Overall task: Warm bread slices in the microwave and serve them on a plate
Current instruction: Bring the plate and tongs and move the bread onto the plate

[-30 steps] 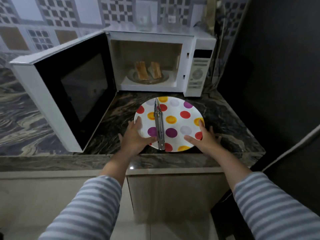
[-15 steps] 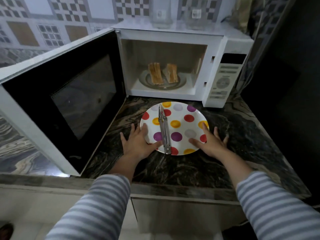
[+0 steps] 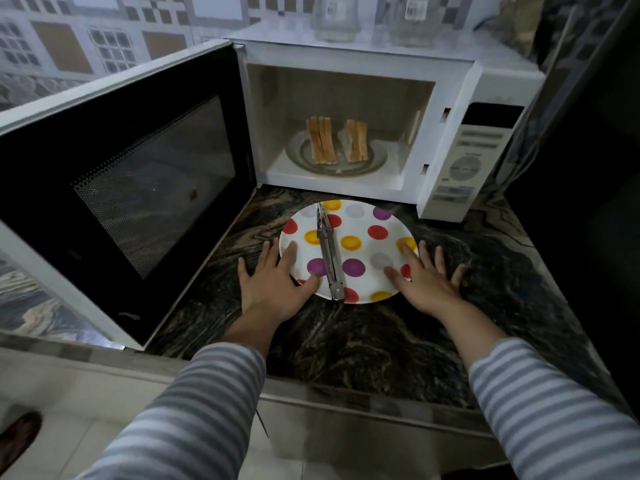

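A white microwave (image 3: 450,109) sits on a dark marbled table (image 3: 363,341) with its door (image 3: 138,188) swung fully open to the left. Inside, on the round glass tray (image 3: 374,161), two small groups of toasted bread slices (image 3: 337,140) stand upright on edge, side by side with a narrow gap between them.

On the table just in front of the microwave lies a white plate (image 3: 367,244) dotted with red, yellow, purple and grey circles. Metal tongs (image 3: 330,261) lie across the plate, left of its middle, their tips toward the microwave and their hinged end over the near rim. The plate carries no bread.

The control panel (image 3: 467,161) on the microwave's right side has buttons and a dial, but its lettering is too blurred to read. Two clear jars (image 3: 370,15) stand on top of the microwave; their labels are also unreadable.

Both arms reach forward in grey and white striped sleeves (image 3: 194,403). The left hand (image 3: 273,278) rests at the plate's left rim, its grip spread, fingers straight, thumb lying on the plate near the tongs. The right hand (image 3: 426,275) mirrors it at the right rim, grip spread, forefinger and thumb on the plate, the other fingers over the table.
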A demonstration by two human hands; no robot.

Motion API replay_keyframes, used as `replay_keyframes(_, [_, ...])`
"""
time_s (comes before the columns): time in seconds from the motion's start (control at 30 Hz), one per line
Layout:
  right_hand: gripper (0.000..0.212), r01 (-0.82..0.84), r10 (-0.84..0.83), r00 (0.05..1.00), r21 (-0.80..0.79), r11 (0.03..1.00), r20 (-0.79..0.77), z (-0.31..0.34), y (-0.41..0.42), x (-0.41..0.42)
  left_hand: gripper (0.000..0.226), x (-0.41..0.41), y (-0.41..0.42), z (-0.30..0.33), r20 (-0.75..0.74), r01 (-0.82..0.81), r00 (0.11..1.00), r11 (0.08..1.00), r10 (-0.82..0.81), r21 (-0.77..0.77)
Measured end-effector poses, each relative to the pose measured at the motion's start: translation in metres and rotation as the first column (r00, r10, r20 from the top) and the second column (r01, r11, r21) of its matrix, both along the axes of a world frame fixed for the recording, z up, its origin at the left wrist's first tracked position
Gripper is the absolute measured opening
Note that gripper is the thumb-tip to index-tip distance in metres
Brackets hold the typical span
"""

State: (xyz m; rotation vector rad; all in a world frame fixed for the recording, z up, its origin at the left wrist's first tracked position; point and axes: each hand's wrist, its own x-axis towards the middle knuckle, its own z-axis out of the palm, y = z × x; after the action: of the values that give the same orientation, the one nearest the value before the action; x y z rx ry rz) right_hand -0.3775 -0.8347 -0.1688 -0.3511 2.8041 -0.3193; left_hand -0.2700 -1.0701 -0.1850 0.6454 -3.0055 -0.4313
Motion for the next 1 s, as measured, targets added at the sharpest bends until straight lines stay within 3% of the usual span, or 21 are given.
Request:
replay_keyframes(0.13, [0.076, 0.065, -0.066, 0.997, -0.026, 0.998, -0.037, -0.001, -0.005, -0.003, 0.078, 0.001, 0.001, 0.002, -0.008, -0.009, 1.000, 1.000, 0.009, -0.010])
replay_keyframes(0.2, [0.067, 0.065, -0.084, 0.967, -0.085, 0.994, -0.241, 0.002, -0.017, 0.003, 0.077, 0.001, 0.002, 0.002, -0.014, -0.011, 1.000, 1.000, 0.011, -0.015])
replay_keyframes(0.27, [0.051, -0.010, -0.090, 0.921, -0.254, 0.967, -0.380, 0.009, -0.039, 0.013, 0.076, 0.002, 0.001, 0.001, -0.016, -0.013, 1.000, 1.000, 0.012, -0.017])
replay_keyframes(0.37, [0.042, -0.022, -0.092, 0.973, -0.477, 0.878, -0.213, 0.017, -0.075, 0.033, 0.076, 0.001, 0.001, 0.000, -0.020, -0.015, 1.000, 1.000, 0.015, -0.019])
replay_keyframes(0.63, [0.066, 0.033, -0.087, 0.988, -0.380, 0.924, -0.126, 0.020, -0.104, 0.045, 0.076, 0.001, 0.003, 0.000, -0.024, -0.020, 1.000, 1.000, 0.020, -0.014])
replay_keyframes(0.87, [0.028, 0.070, -0.091, 0.994, -0.292, 0.954, -0.060, 0.026, -0.110, 0.043, 0.076, 0.001, 0.002, 0.000, -0.031, -0.016, 0.999, 1.000, 0.016, -0.009])
replay_keyframes(1.0, [0.029, 0.081, -0.094, 0.995, -0.353, 0.932, -0.020, 0.030, -0.103, 0.041, 0.076, 0.001, 0.001, -0.001, -0.033, -0.012, 0.999, 1.000, 0.012, -0.008])
